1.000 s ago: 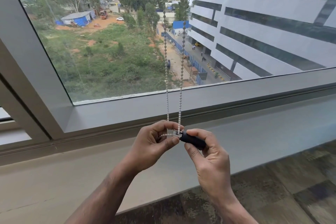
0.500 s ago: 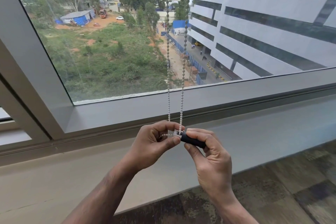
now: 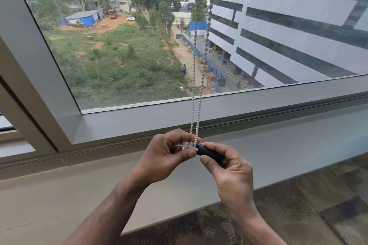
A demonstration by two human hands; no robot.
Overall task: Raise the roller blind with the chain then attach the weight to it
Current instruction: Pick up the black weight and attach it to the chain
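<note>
1. Since the chain (image 3: 196,93) loop only sits in the pale clip end of the weight (image 3: 209,152), a slack pinch could probably let the beads slip out.
2. Tilting the weight might pull the loop free before it seats.
3. Left hand (image 3: 167,157), curled with palm toward the right, pinches the bottom of the loop at the clip, in front of the window sill (image 3: 278,125).
4. Right hand (image 3: 229,167) grips the black weight, thumb underneath, fingers over the top.
</note>
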